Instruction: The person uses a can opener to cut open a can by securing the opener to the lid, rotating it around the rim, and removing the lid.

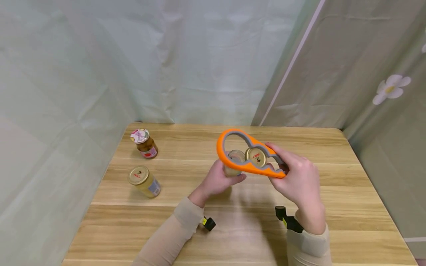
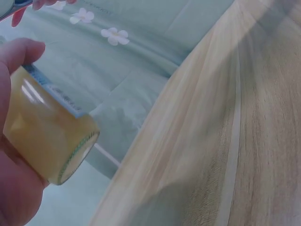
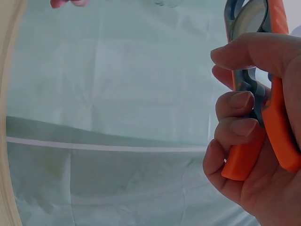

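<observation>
Orange opener (image 1: 251, 169) right of centre in the head view, raised over the desk (image 1: 349, 207), with a gold lid (image 1: 256, 157) lodged in its smaller ring. Handles held in the right grip (image 1: 297, 175). Under the bigger ring, partly visible through it, a glass jar (image 1: 235, 157) in the left grip (image 1: 216, 179), apparently lidless. Main risk, by judgement: dropping the gold lid onto desk or glass through slackening on the handles. Could also knock the jar's mouth with the nearby loop and spill the filling. At left of the frame, well apart from both grips: a gold-lidded jar (image 1: 146, 183) of pale yellow filling and, higher up, a smaller jar (image 1: 144, 146) of dark brown filling under a patterned lid.

In the left wrist view, same glass jar at the left edge, wrapped by the left grip, base towards lower centre. Pale yellow filling behind glass, label (image 2: 54, 92) along the upper side. Mouth out of sight; impossible to tell the fill level. Could spill from a careless wrist turn or smooth glass sliding through fingers.

In the right wrist view, right grip curled round the orange handles at right. Pale disc (image 3: 249, 16) in the ring above, probably the lid.
</observation>
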A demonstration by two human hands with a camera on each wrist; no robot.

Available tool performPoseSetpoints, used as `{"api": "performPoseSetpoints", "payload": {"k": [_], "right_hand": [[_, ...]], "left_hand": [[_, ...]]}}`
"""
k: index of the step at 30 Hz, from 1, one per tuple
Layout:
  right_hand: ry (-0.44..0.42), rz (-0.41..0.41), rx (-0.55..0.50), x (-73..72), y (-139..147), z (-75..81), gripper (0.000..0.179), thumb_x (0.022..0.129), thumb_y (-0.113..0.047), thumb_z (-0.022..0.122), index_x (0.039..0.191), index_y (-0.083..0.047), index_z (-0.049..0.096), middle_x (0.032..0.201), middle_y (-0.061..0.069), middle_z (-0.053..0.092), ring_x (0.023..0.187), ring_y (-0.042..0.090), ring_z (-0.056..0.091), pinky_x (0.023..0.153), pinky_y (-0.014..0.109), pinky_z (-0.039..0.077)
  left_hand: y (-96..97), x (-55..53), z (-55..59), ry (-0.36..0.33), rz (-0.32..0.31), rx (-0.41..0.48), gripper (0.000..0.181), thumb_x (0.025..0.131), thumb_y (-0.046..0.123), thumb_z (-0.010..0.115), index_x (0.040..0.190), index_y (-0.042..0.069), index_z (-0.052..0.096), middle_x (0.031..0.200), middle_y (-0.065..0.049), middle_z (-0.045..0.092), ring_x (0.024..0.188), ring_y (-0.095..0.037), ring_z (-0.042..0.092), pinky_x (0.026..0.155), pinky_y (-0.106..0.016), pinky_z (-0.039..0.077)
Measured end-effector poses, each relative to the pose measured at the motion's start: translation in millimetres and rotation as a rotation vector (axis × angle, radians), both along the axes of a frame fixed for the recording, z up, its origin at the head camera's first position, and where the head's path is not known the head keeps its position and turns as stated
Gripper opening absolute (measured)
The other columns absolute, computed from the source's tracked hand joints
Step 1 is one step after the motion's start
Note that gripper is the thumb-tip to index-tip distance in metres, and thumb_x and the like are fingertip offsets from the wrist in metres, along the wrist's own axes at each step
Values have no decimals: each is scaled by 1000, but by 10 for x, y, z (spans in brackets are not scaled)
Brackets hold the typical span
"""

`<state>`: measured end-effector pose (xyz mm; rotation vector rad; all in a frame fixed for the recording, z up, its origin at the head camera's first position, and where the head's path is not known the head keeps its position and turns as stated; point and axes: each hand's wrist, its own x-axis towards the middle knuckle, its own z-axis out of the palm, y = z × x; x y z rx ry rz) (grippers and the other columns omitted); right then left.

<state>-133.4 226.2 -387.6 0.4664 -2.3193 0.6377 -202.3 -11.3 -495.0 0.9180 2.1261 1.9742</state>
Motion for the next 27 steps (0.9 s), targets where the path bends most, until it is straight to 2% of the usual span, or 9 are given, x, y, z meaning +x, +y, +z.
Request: {"api": "performPoseSetpoints", "payload": {"k": [8,16,19,23,27], "right_hand": [[-8,-26,9,12,52,15,51,80,-17,76,131,-19,78,65,-6,51,55,11,44,51,33,37],[-19,-31,18,20,115,51,52,80,-17,79,132,-19,77,66,-6,51,55,11,43,51,33,36],[-27,-44,18,21,141,61,52,80,-17,80,132,-20,77,66,-5,51,56,11,43,51,32,36],[-35,-58,10,27,170,51,52,79,-17,81,131,-21,77,66,-6,50,56,10,42,51,32,35],[-36,-69,-2,36,196,36,52,79,-14,79,130,-22,78,66,-8,50,56,10,43,51,31,35]], "left_hand": [[0,-57,-44,57,144,-32,46,91,18,89,129,24,66,141,3,55,134,-19,50,115,-53,40],[2,-110,-25,122,224,-32,49,92,17,87,135,20,63,136,-2,56,131,-22,50,115,-54,38],[8,-119,-8,115,286,-46,54,92,19,88,139,19,62,132,-3,55,124,-21,51,110,-51,42],[19,-139,18,71,368,-83,61,90,22,89,143,17,58,130,-5,53,117,-22,51,104,-46,44],[54,-190,30,31,407,-118,66,89,24,90,145,14,57,131,-7,52,117,-25,52,105,-47,44]]}}
